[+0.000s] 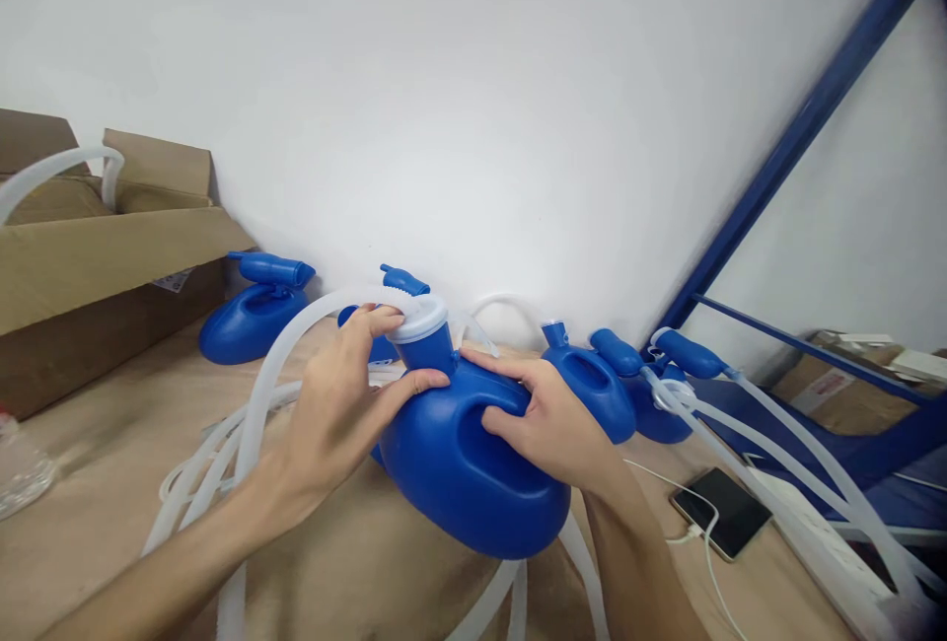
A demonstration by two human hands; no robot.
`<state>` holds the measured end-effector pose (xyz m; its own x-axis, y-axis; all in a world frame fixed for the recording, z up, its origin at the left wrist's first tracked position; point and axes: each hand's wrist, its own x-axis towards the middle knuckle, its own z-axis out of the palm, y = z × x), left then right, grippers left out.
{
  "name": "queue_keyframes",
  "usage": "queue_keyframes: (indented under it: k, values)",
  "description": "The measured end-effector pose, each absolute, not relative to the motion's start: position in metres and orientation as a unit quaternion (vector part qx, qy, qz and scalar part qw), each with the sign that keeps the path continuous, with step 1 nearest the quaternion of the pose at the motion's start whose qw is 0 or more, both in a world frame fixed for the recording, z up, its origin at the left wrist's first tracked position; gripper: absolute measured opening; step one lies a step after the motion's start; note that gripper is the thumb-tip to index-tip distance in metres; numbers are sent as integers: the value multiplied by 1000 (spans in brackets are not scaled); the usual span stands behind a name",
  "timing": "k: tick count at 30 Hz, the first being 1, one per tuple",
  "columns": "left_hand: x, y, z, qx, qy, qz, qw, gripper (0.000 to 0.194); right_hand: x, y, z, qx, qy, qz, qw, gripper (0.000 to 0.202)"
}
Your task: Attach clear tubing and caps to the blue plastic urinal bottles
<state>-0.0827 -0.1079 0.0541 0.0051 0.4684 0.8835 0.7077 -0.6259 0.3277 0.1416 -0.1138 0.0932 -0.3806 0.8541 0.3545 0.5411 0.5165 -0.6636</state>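
Note:
In the head view a blue plastic urinal bottle is held tilted above the brown work surface, its neck up and to the left. A whitish cap sits on the neck, with a translucent hose curving away from it to the left and down. My left hand grips the neck, fingers at the cap and thumb on the bottle's shoulder. Wrapped around the bottle's handle is my right hand, its index finger stretched toward the neck. The hand hides part of the handle.
More blue bottles stand along the wall, several with hoses trailing right. An open cardboard box is at left, near a clear plastic bottle. A phone with a cable and a white power strip lie right, beside a blue metal frame.

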Motion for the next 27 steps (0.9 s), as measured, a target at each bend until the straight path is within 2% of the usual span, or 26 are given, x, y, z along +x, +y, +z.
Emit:
queue_keyframes:
  k: [6,14,20,27]
  values:
    - [-89,-97,57,-712,-415,-558,93,54,137,-119,92,-466,-803,156,337,63]
    - [-88,-105,73,-759,-376,-520,105,74,113,-137,78,-482,-806,28,342,54]
    - [-89,-103,73,-740,-379,-550,81,59,107,-145,74,-506,-802,-50,312,55]
    - [-90,-102,69,-741,-337,-579,50,58,108,-144,74,-508,-800,-60,314,57]
